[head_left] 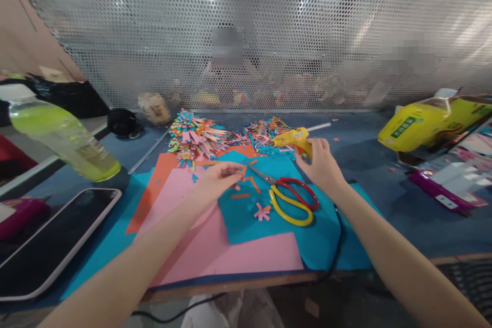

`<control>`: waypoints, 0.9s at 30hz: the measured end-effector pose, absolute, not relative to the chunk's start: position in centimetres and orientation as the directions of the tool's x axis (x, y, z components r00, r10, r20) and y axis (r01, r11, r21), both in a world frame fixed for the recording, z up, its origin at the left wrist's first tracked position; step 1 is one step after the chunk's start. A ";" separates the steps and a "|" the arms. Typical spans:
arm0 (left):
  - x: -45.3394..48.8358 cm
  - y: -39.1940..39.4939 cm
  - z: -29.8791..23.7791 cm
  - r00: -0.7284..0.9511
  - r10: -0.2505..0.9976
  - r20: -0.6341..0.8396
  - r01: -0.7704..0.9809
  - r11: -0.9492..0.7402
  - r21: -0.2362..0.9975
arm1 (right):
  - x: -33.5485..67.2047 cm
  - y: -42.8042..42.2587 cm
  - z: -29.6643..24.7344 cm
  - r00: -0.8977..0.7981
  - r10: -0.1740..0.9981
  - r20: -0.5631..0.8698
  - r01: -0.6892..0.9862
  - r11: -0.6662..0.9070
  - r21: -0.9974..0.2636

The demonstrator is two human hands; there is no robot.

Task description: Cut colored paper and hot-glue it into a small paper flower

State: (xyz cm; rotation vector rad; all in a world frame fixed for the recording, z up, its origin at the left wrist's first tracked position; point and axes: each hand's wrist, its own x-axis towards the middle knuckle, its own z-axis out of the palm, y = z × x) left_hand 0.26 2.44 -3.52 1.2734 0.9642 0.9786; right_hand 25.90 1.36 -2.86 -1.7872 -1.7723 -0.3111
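My right hand (321, 166) is wrapped round the handle of a yellow hot glue gun (291, 138), its nozzle pointing left and a white glue stick (319, 126) jutting from its back. My left hand (225, 177) has its fingers pinched together over the coloured paper; a bit of orange shows at the fingertips, but what they hold is unclear. Between the hands lie scissors (294, 200) with one red and one yellow handle. Near them are a pink paper flower (262, 211) and orange paper strips (240, 196). Blue paper (246, 228) and pink paper (265, 256) lie beneath.
A cone of curled paper strips (192, 136) stands behind my left hand, beside a heap of paper scraps (265, 132). At left are a phone (57, 241) and a green drink bottle (65, 133). Yellow packaging (415, 123) stands right. A perforated metal panel (269, 10) closes the back.
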 end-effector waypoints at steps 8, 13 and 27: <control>0.2 2.1 -3.3 0.342 0.936 -0.079 -0.133 0.132 0.982 | 24.2 -0.1 -2.4 -0.227 0.648 0.727 0.924 0.379 -0.049; 0.1 2.1 -3.5 0.345 0.935 -0.082 -0.127 0.133 0.983 | 24.3 -0.1 -2.4 -0.284 0.611 0.739 0.917 0.398 0.023; 0.2 2.1 -3.3 0.316 0.945 -0.086 -0.166 0.144 0.976 | 24.3 0.0 -2.3 -0.298 0.580 0.758 0.919 0.389 0.064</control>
